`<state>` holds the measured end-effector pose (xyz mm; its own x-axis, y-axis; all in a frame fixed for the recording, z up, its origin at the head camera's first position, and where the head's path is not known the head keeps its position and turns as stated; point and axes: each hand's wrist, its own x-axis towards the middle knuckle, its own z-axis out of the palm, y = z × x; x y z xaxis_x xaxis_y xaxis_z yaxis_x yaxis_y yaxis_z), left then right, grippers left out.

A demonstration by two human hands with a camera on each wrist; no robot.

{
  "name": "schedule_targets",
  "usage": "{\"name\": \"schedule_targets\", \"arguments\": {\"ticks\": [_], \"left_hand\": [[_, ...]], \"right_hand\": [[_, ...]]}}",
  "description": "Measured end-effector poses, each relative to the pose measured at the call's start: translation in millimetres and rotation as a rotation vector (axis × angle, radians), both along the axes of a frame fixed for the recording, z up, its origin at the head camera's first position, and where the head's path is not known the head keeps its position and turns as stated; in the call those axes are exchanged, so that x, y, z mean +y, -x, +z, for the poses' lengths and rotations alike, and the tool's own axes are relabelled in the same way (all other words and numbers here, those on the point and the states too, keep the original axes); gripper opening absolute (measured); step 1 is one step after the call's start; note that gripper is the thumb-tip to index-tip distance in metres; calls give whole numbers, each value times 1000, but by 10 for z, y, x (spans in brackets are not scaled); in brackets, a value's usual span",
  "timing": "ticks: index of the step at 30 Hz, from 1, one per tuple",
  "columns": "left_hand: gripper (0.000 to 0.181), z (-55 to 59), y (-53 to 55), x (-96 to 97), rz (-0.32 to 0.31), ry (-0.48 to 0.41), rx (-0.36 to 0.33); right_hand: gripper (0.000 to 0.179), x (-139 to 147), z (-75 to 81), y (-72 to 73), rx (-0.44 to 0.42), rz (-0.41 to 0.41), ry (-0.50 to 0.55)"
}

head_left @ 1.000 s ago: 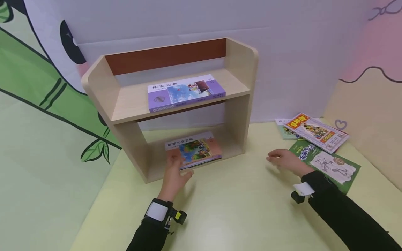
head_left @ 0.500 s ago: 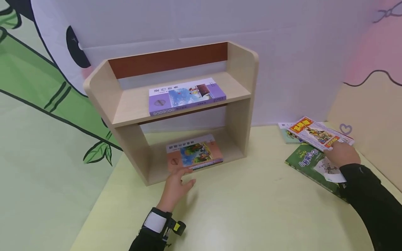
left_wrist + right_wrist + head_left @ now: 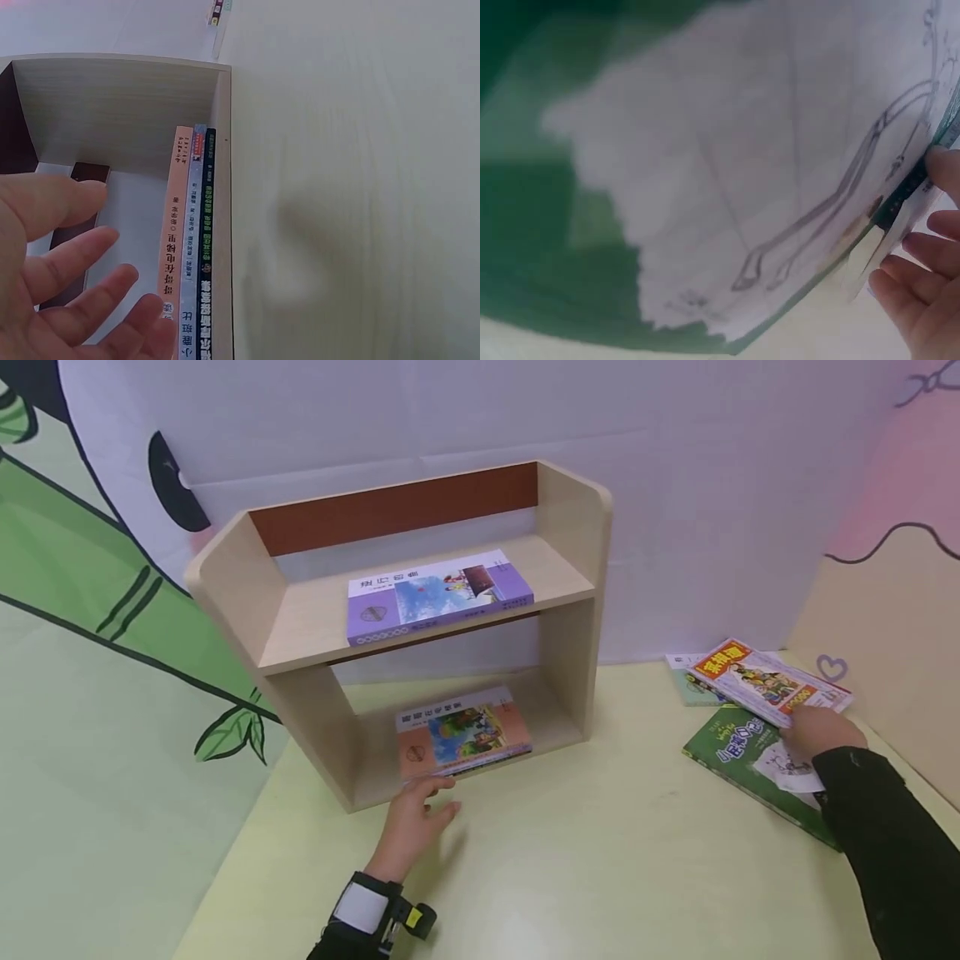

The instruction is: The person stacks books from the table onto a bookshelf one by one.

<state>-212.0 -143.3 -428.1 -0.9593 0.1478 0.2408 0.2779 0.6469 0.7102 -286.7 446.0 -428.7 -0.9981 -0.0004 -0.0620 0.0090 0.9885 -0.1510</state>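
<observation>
My left hand (image 3: 408, 831) hovers with spread fingers at the front edge of the lower shelf. Its fingertips are close to an orange-covered book (image 3: 465, 731), which lies on top of two thinner books; their spines show in the left wrist view, the orange spine (image 3: 176, 225) leftmost. Nothing is held there. At the right, my right hand (image 3: 825, 731) pinches the near right corner of a white book (image 3: 765, 681) with a red and yellow title panel. Below that hand lies a green book (image 3: 738, 760), partly covered by hand and sleeve, whose cover (image 3: 705, 187) fills much of the right wrist view.
A two-tier wooden bookshelf (image 3: 577, 527) stands against the wall. A purple book (image 3: 438, 597) lies flat on its upper shelf. Under the white book, a pale green book (image 3: 693, 685) pokes out on the left. The table (image 3: 585, 860) meets a wall at the right.
My right hand has swung right from above the table to the white book's corner and grips it. The left hand has drawn back from the orange book toward the shelf's front edge.
</observation>
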Motion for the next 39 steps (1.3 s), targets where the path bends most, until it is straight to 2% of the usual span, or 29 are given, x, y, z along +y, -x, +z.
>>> {"name": "schedule_targets", "arguments": {"ticks": [6, 10, 13, 16, 22, 25, 28, 30, 33, 36, 39], "left_hand": [[26, -33, -13, 3, -13, 14, -15], [26, -35, -7, 20, -11, 6, -26], [26, -36, 6, 44, -7, 1, -32], [25, -49, 12, 66, -13, 5, -31], [23, -112, -10, 124, -37, -3, -48], [23, -128, -41, 139, -42, -14, -66], [23, -136, -57, 139, -39, -25, -79], [23, -146, -58, 145, -38, -28, -87], [23, -140, -62, 146, -39, -32, -83], [23, -128, -68, 150, -36, -38, -76], [23, -116, -82, 149, -31, -42, -71]], "right_hand": [[22, -52, 11, 28, 0, 28, -8], [25, -91, -15, 33, 35, 41, -24], [27, -148, -11, -12, 12, 58, -35], [26, -260, 17, -111, -16, 95, -40], [18, -529, 35, -447, 61, 201, -76], [16, -655, 52, -620, 25, 207, -81], [16, -735, 90, -694, -39, 185, -81], [19, -733, 132, -675, -77, 169, -69], [33, -637, 221, -526, -138, 118, 10], [59, -414, 248, -329, -133, 24, 114], [89, -143, 153, -174, -112, -48, 205]]}}
